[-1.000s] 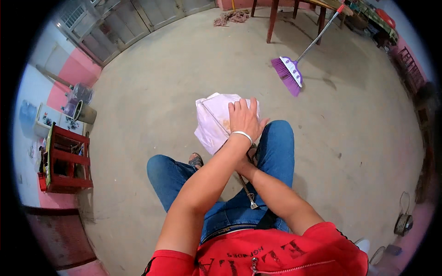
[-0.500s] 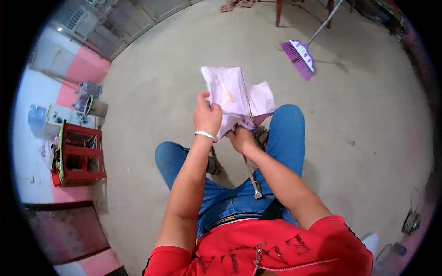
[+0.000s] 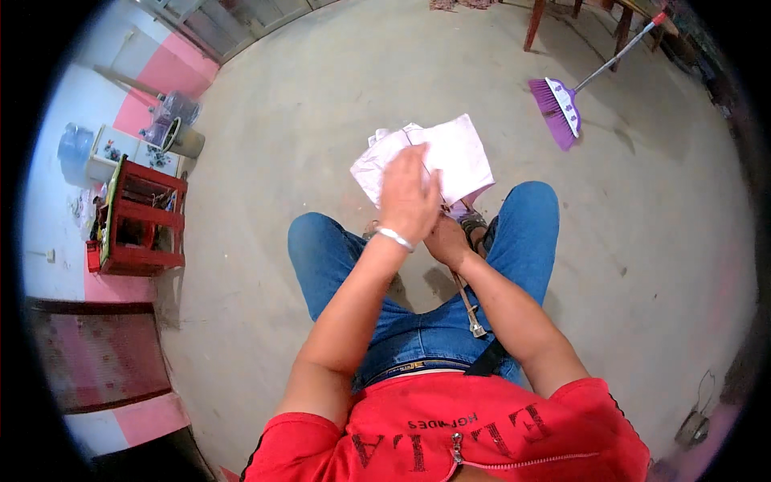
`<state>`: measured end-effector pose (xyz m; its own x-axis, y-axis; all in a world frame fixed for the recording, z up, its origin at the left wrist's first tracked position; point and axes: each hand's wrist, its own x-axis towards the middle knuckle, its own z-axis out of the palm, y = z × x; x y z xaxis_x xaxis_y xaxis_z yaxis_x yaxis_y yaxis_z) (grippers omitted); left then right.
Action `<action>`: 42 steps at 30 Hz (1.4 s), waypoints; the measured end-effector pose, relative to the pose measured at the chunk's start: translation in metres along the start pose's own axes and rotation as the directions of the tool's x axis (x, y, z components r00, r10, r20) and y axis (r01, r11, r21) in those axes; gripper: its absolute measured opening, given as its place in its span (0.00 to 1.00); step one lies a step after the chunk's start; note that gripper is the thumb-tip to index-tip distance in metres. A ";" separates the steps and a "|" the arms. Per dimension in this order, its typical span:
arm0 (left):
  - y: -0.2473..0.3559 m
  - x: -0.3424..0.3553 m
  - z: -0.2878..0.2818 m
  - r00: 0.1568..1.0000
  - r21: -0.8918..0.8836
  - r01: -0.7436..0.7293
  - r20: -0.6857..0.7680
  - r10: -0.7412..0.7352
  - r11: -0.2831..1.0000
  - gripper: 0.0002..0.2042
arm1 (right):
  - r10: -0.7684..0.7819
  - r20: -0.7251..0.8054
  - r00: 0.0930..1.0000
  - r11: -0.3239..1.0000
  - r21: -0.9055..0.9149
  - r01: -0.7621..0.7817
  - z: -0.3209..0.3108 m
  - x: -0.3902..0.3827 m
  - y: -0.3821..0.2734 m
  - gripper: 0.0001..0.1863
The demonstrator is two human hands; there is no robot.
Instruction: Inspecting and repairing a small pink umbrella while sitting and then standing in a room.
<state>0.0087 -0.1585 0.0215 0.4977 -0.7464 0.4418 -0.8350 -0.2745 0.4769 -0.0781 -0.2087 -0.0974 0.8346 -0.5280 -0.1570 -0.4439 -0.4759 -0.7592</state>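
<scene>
A pale pink sheet of thin, creased material (image 3: 462,157) spreads out above the floor, beyond my knees. A thin dark line runs across it. My left hand (image 3: 408,193) lies over the sheet's near left part, fingers stretched out and blurred a little. Just below the sheet, my right hand (image 3: 447,239) is closed round a thin rod (image 3: 466,296), close to where the material gathers. The rod slants down toward my lap and ends in a pale, metal-looking tip. My right fingers are partly hidden.
A purple broom (image 3: 562,108) rests on the concrete floor (image 3: 265,145) at the far right, near a wooden-legged table (image 3: 534,26). Along the left wall stand a red wooden rack (image 3: 144,217), a bucket (image 3: 185,138) and a blue water bottle (image 3: 75,149).
My left hand has let go of the sheet's left edge and moved right, over its face. The sheet now spreads flatter and farther right. My right hand keeps its grip low on the rod.
</scene>
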 end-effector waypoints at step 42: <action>-0.064 -0.014 -0.064 0.677 0.484 -0.504 0.735 -0.020 0.716 0.08 | 0.032 -0.041 0.999 0.990 -0.134 -0.037 -0.008 -0.010 -0.013 0.14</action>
<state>0.0697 -0.0913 0.0339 0.1811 -0.9460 -0.2689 -0.9619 -0.1134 -0.2489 -0.0835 -0.2024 -0.0809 0.8058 -0.5714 -0.1554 -0.5145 -0.5457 -0.6615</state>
